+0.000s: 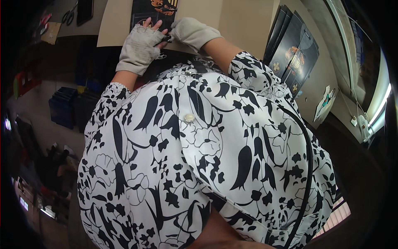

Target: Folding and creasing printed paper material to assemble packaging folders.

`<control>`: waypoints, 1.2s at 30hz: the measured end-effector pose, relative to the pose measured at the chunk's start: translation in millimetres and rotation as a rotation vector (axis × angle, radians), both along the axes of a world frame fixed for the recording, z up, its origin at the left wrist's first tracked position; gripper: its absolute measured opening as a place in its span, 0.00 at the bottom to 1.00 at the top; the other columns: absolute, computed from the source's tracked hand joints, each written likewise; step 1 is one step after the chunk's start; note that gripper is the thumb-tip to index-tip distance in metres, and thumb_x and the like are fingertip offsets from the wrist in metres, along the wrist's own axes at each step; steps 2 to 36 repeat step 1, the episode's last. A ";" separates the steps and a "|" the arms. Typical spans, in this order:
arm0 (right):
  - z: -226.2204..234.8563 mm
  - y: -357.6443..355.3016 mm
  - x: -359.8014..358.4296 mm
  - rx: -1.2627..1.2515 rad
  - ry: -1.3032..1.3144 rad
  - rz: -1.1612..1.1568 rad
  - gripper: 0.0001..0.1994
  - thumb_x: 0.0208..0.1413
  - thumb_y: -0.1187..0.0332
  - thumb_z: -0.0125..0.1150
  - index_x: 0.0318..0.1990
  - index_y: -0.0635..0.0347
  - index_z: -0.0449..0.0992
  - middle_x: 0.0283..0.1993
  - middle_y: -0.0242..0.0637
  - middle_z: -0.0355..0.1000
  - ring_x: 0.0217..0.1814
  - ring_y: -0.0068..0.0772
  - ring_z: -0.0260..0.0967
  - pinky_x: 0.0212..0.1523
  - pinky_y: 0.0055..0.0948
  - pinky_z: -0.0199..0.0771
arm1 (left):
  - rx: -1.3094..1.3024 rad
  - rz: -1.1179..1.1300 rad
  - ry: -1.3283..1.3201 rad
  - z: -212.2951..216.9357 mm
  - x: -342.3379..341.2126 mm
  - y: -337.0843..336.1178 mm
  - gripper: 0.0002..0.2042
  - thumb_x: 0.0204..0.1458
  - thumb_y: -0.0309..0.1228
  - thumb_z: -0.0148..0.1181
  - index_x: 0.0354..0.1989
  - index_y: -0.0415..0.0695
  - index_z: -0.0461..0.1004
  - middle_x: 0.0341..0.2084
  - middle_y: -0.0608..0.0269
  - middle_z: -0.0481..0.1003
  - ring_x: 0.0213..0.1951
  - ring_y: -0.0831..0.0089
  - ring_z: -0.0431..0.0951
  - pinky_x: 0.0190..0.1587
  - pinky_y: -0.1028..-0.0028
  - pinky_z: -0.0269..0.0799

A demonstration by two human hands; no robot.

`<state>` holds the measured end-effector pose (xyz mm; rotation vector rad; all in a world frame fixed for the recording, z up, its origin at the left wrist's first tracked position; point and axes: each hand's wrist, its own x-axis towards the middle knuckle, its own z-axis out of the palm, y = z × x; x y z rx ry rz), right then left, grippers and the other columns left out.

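Note:
My left hand, in a worn grey fingerless glove, lies with its bare fingers spread on a dark printed sheet with orange and gold pictures. Close beside it, my right hand, in a matching glove, is curled at the sheet's right near corner. Its fingertips are hidden, and I cannot make out what they hold. Under the printed sheet is a large tan board, which reaches past it on both sides.
To the right stands a fanned stack of dark printed sheets. Scissors and a black phone lie at the far left. Dark blue stacked items sit lower left. A cord with a small tag hangs at the right.

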<state>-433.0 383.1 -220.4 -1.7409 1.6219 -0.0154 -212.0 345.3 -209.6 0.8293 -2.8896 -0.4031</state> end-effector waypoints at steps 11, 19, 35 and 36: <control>-0.7 -1.0 -1.2 -0.008 -0.009 0.013 0.17 0.58 0.54 0.58 0.47 0.50 0.86 0.49 0.45 0.82 0.53 0.51 0.80 0.54 0.47 0.78 | 0.012 -0.001 -0.002 1.1 -0.7 -0.6 0.22 0.54 0.43 0.71 0.58 0.57 0.81 0.66 0.63 0.75 0.73 0.56 0.65 0.73 0.55 0.59; -0.7 -1.0 -1.2 -0.008 -0.009 0.013 0.17 0.58 0.54 0.58 0.47 0.50 0.86 0.49 0.45 0.82 0.53 0.51 0.80 0.54 0.47 0.78 | 0.012 -0.001 -0.002 1.1 -0.7 -0.6 0.22 0.54 0.43 0.71 0.58 0.57 0.81 0.66 0.63 0.75 0.73 0.56 0.65 0.73 0.55 0.59; -0.7 -1.0 -1.2 -0.008 -0.009 0.013 0.17 0.58 0.54 0.58 0.47 0.50 0.86 0.49 0.45 0.82 0.53 0.51 0.80 0.54 0.47 0.78 | 0.012 -0.001 -0.002 1.1 -0.7 -0.6 0.22 0.54 0.43 0.71 0.58 0.57 0.81 0.66 0.63 0.75 0.73 0.56 0.65 0.73 0.55 0.59; -0.7 -1.0 -1.2 -0.008 -0.009 0.013 0.17 0.58 0.54 0.58 0.47 0.50 0.86 0.49 0.45 0.82 0.53 0.51 0.80 0.54 0.47 0.78 | 0.012 -0.001 -0.002 1.1 -0.7 -0.6 0.22 0.54 0.43 0.71 0.58 0.57 0.81 0.66 0.63 0.75 0.73 0.56 0.65 0.73 0.55 0.59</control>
